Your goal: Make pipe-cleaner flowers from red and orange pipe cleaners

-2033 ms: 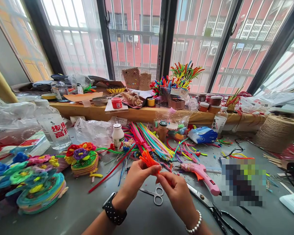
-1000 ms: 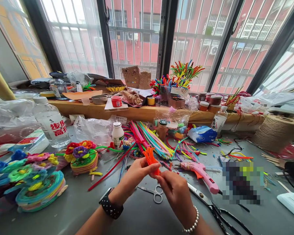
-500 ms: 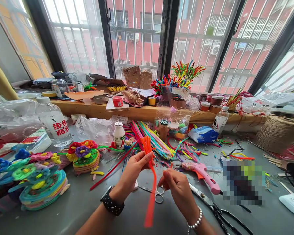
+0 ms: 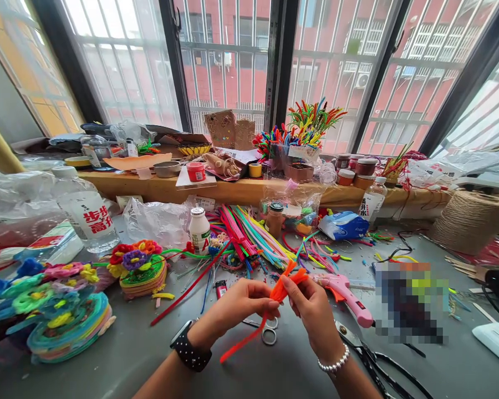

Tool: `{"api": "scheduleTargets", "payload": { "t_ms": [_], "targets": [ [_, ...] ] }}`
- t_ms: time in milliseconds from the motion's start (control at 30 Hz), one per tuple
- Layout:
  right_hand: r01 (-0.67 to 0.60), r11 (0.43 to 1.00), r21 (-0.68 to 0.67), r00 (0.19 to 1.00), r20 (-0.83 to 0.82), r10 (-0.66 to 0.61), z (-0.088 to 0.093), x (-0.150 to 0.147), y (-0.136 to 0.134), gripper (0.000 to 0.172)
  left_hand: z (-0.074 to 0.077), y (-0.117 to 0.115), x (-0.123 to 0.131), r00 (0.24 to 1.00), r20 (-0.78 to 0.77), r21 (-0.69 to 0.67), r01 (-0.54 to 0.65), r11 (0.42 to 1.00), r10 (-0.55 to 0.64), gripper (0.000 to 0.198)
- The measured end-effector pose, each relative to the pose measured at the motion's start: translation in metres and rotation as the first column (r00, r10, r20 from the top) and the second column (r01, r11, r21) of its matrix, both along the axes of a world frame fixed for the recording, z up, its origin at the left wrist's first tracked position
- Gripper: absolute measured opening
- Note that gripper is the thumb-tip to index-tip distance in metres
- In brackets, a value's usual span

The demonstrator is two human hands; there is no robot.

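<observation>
Orange pipe-cleaner bundle (image 4: 279, 289) is held above the table (image 4: 120, 360), pinched at its gathered end in the grip of the left hand (image 4: 245, 302) and grasped by its strands in the right hand (image 4: 314, 310), apparently so that it is steadied from both sides; the right fingertips' exact contact is partly hidden. One long strand (image 4: 241, 346) hangs free. Small scissors (image 4: 269, 336) and a pink glue gun (image 4: 347, 296) are set close by, presumably for easy reach. Toward the table's far edge, red "步步高" can be read on a large water bottle (image 4: 85, 208), "A" on a white bottle (image 4: 198, 227), and "开水" on a slimmer bottle (image 4: 370, 206).
</observation>
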State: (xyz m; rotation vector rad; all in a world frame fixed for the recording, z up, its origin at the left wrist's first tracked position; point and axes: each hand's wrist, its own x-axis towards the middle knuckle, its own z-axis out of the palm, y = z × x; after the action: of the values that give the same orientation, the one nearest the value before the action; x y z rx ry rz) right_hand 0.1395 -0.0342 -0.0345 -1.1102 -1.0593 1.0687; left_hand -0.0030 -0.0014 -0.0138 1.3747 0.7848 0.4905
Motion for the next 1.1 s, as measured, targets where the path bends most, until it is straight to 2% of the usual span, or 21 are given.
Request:
{"api": "scheduleTargets", "payload": {
  "t_ms": [100, 300, 467, 700, 933, 1100],
  "targets": [
    [-0.008, 1.000, -0.014, 1.000, -0.022, 0.007, -0.0012, 0.0004, 0.0006, 0.025, -0.0019, 0.0009, -0.0008, 0.999, -0.046, 0.002, -0.005, 1.000, 0.005, 0.027],
    [-0.168, 0.983, -0.078, 0.986, -0.017, 0.167, 0.0061, 0.0022, 0.0002, 0.027, 0.0017, -0.0012, -0.0007, 0.996, -0.090, -0.026, -0.028, 0.999, 0.026, 0.027],
    [-0.119, 0.993, -0.012, 0.992, 0.043, 0.119, 0.0060, 0.0009, -0.0009, 0.027, 0.0044, -0.0038, -0.0002, 0.996, -0.089, -0.057, -0.017, 0.998, 0.012, 0.025],
    [-0.179, 0.977, -0.118, 0.973, -0.168, 0.158, 0.0044, -0.0031, -0.0012, 0.034, 0.0029, -0.0029, -0.0008, 0.999, -0.032, -0.089, 0.009, 0.996, -0.012, 0.023],
    [-0.062, 0.993, -0.096, 0.984, -0.173, 0.044, 0.0071, 0.0041, -0.0001, 0.033, 0.0050, -0.0011, -0.0012, 1.000, 0.024, -0.060, -0.013, 0.998, 0.015, 0.022],
    [-0.004, 0.998, -0.062, 0.992, -0.125, -0.004, 0.0062, 0.0054, 0.0003, 0.033, 0.0072, -0.0047, 0.0032, 0.998, -0.034, 0.100, -0.053, 0.994, 0.057, 0.023]
  ]
}}
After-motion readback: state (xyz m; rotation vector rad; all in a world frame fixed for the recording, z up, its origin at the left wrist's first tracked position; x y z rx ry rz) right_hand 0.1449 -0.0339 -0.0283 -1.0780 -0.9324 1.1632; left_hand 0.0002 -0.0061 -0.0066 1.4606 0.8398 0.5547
